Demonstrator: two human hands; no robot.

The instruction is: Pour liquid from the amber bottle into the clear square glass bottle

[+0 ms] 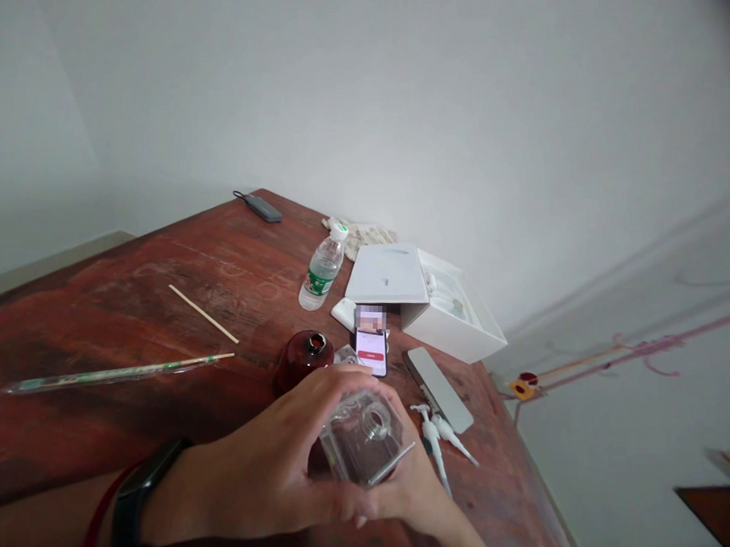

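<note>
Between my two hands is a clear square bottle (pixel 359 445) with an uncapped round neck pointing up toward me. My left hand (pixel 275 458) wraps around its left and far sides, thumb along the near edge. On the right, my right hand (pixel 409 486) grips the other side, its fingers partly hidden behind the bottle. Just beyond my left hand stands a dark red-brown round bottle (pixel 299 359) with an open neck. Two white pump tops (pixel 434 435) lie on the table to the right of my right hand.
A lit phone (pixel 371 353), a water bottle (pixel 324 272), a white box (pixel 456 324) with its lid (pixel 389 278), and a grey-white flat case (pixel 438 388) stand beyond my hands. At left lie a chopstick (pixel 203 313) and a wrapped pair (pixel 122 373). The table's right edge is close.
</note>
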